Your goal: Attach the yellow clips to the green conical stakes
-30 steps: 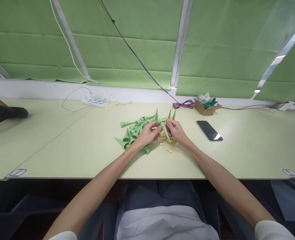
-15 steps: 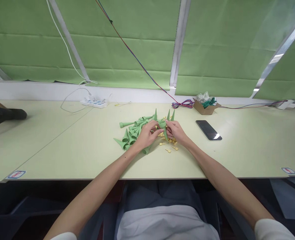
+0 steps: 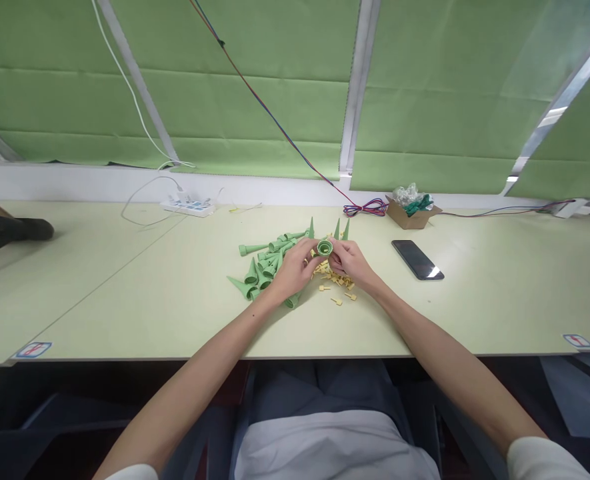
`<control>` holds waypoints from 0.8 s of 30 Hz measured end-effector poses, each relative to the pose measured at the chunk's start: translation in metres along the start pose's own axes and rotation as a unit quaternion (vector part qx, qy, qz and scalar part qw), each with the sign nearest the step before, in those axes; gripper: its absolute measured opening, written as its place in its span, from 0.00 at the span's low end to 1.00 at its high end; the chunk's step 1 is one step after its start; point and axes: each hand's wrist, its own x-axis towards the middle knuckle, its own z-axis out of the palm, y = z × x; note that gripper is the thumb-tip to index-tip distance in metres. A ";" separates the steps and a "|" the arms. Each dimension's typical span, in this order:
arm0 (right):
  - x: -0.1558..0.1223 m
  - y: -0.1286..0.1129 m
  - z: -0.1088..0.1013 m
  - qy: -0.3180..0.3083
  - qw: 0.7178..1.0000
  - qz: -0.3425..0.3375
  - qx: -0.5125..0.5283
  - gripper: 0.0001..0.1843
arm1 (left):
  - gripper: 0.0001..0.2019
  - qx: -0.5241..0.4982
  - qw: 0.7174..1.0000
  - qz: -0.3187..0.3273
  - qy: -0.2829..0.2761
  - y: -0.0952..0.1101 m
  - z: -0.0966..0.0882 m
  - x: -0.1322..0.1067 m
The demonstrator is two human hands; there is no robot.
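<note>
Between both hands is a green plastic spike [image 3: 325,248], its round open end turned up toward me, with rings visible inside. My left hand [image 3: 297,268] is closed on its left side. From the right, the fingers of my right hand [image 3: 351,263] are closed at its edge. A heap of green spikes [image 3: 267,270] lies to the left, partly behind my left hand. Small yellow plastic pieces [image 3: 337,302] are scattered below and under the hands. Beyond the hands, several green spikes [image 3: 345,230] stand with their points up.
A black phone [image 3: 417,260] lies to the right. Behind it is a small cardboard box [image 3: 409,217] with plastic and green material inside, beside a coiled red and blue cable [image 3: 365,208]. A white power strip [image 3: 189,205] sits at the back left.
The held spike has been tipped: its point hung downward before, and now its open end faces me. Both hands have stayed in nearly the same place.
</note>
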 end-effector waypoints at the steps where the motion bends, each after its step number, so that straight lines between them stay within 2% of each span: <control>1: 0.000 -0.001 0.002 0.006 1.000 -0.011 -0.007 0.33 | 0.09 -0.006 1.000 -0.008 -0.002 0.000 0.000 0.001; 5: -0.003 -0.005 0.004 0.017 0.998 -0.042 -0.047 0.31 | 0.11 -0.065 0.995 -0.070 0.000 -0.002 0.000 0.002; 8: -0.004 -0.006 0.001 0.017 0.994 -0.063 -0.087 0.29 | 0.10 -0.153 0.978 -0.142 -0.001 -0.003 -0.001 0.003; 12: -0.003 -0.004 -0.002 -0.002 0.990 -0.067 -0.127 0.28 | 0.19 -0.310 0.922 -0.224 -0.059 0.002 -0.003 0.006; 15: -0.002 0.000 -0.003 -0.022 0.989 -0.066 -0.129 0.27 | 0.20 -0.397 0.876 -0.261 -0.083 0.006 -0.005 0.007; 19: -0.002 0.006 -0.006 -0.040 0.987 -0.077 -0.138 0.25 | 0.21 -0.437 0.854 -0.267 -0.088 0.005 -0.006 0.005; 24: -0.004 0.008 -0.007 -0.056 0.986 -0.069 -0.144 0.24 | 0.20 -0.439 0.863 -0.238 -0.080 0.000 -0.004 0.003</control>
